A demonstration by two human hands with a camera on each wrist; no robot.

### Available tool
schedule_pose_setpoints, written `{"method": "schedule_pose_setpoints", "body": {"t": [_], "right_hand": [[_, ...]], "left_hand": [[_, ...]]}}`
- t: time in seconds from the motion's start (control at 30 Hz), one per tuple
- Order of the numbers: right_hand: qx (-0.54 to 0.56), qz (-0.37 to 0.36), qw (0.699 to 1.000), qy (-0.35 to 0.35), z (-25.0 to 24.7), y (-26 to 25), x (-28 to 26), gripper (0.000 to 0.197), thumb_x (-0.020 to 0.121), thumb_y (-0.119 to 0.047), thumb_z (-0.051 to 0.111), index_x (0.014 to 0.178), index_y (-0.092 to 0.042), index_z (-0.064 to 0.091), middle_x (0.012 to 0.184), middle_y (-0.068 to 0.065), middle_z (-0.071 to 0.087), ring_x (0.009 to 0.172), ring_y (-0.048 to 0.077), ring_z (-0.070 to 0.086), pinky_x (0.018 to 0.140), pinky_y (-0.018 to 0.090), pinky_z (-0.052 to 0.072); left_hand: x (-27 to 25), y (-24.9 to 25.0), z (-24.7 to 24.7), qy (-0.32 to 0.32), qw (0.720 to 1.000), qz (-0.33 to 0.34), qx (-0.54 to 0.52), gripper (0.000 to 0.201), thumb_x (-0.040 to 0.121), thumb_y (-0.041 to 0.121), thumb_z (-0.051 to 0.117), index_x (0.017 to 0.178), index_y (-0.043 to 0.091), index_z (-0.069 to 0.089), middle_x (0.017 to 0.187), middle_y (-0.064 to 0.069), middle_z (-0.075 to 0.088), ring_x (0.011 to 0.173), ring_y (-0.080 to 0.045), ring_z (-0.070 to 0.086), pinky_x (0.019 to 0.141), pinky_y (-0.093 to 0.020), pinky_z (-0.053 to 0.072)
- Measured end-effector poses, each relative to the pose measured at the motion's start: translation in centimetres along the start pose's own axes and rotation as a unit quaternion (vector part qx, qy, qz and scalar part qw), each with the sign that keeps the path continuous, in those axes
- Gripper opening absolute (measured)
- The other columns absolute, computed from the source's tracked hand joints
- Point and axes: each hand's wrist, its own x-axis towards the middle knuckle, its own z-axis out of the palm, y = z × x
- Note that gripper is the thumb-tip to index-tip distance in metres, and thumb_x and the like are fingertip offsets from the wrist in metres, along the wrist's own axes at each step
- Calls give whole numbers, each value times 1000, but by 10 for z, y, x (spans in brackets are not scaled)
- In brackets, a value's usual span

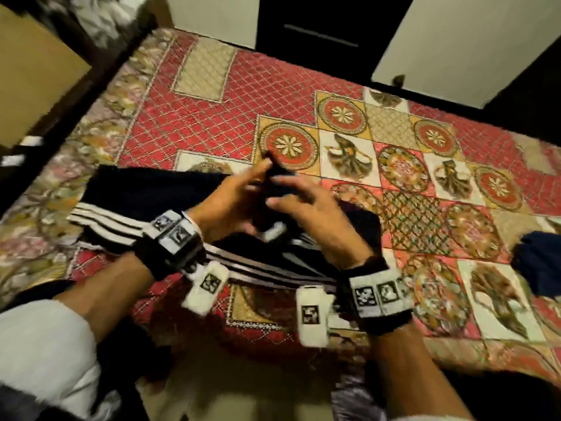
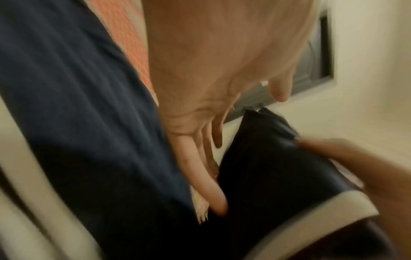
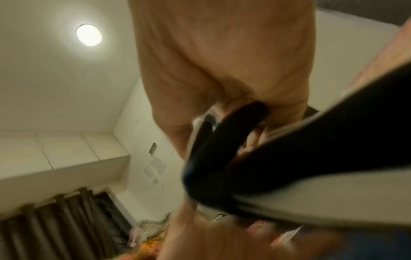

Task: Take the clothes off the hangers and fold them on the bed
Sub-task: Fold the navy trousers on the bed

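Note:
A dark navy garment (image 1: 136, 189) with white side stripes lies on the red patterned bed (image 1: 212, 117) at the near left. Both hands meet over its right end, where a dark flap (image 1: 273, 183) is lifted. My left hand (image 1: 239, 192) has straight fingers laid against that flap (image 2: 266, 167); in the left wrist view the fingers (image 2: 206, 158) run along the fabric and the thumb stands apart. My right hand (image 1: 303, 205) curls its fingers round the flap, and the right wrist view shows the dark cloth (image 3: 311, 149) with a white band wrapped in the hand (image 3: 222, 70). All views are blurred.
Another dark blue cloth (image 1: 540, 262) lies at the bed's right edge. White wardrobe doors (image 1: 470, 41) stand beyond the bed. A wooden piece of furniture (image 1: 30, 71) is at the left. The bedspread stretches bare to the far side.

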Motion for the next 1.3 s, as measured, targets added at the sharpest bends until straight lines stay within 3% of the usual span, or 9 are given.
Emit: {"method": "schedule_pose_setpoints", "body": {"t": [0.1, 0.33, 0.43, 0.57, 0.73, 0.97, 1.1, 1.2, 1.3], "right_hand": [[102, 29, 992, -62, 67, 3, 20, 40, 101, -10, 63, 140, -8, 56, 120, 18, 71, 106, 29, 72, 83, 34, 61], [-108, -6, 983, 145, 72, 85, 15, 22, 93, -20, 68, 113, -28, 73, 97, -4, 76, 92, 11, 72, 85, 42, 61], [-213, -2, 959, 186, 60, 98, 4, 26, 93, -21, 68, 119, -25, 70, 99, -9, 73, 93, 2, 67, 85, 32, 58], [-267, -13, 946, 182, 57, 111, -5, 29, 93, -24, 67, 121, -24, 69, 113, -9, 71, 105, 3, 65, 94, 37, 58], [-351, -39, 919, 174, 48, 135, -21, 43, 93, -41, 60, 133, -27, 63, 131, -6, 66, 123, 11, 59, 106, 43, 50], [-494, 12, 861, 120, 19, 162, -53, 69, 96, -60, 38, 159, -30, 32, 167, -1, 29, 155, 19, 21, 125, 49, 8], [-503, 8, 854, 130, -4, 178, -74, 70, 95, -54, 40, 160, -34, 27, 167, -10, 20, 156, 10, 15, 126, 48, 1], [-483, -1, 854, 192, -13, 184, -83, 57, 97, -35, 63, 152, -33, 46, 162, -8, 37, 151, 11, 29, 125, 51, 12], [-477, -62, 839, 255, -15, 182, -80, 45, 89, -19, 77, 132, -27, 67, 142, -4, 62, 134, 18, 55, 119, 50, 29]], "left_hand": [[-23, 25, -47, 92, 996, -9, -6, 41, 94, 49, 60, 98, 10, 75, 89, -16, 68, 68, -28, 62, 60, -29, 51], [-35, 35, -147, 300, 941, -12, 158, 28, 97, 5, 44, 115, 9, 65, 71, -2, 59, 41, -6, 52, 42, -15, 36], [-36, 24, -156, 336, 912, -28, 232, 24, 98, 17, 59, 114, 0, 65, 80, -9, 65, 57, -18, 63, 51, -24, 51], [-24, 4, -154, 334, 777, -127, 518, 64, 82, 65, 70, 113, 11, 59, 107, -7, 62, 103, -32, 64, 75, -34, 48], [0, -5, -129, 327, 798, -101, 497, 57, 82, 58, 76, 108, 13, 52, 100, -5, 61, 92, -26, 59, 76, -35, 48], [15, -16, -117, 375, 843, -27, 385, 32, 90, 30, 68, 112, 10, 54, 112, -9, 65, 100, -30, 64, 87, -43, 58], [5, 14, -122, 389, 854, 50, 342, 23, 94, 30, 70, 107, 15, 58, 90, -6, 67, 78, -27, 67, 68, -38, 58], [-14, 27, -151, 419, 851, 67, 310, 29, 86, 37, 76, 102, 17, 65, 93, -9, 71, 89, -32, 71, 84, -43, 56], [-30, 31, -183, 445, 846, 52, 289, 75, 66, 60, 86, 122, 15, 64, 113, -8, 72, 104, -29, 70, 100, -48, 54]]}}
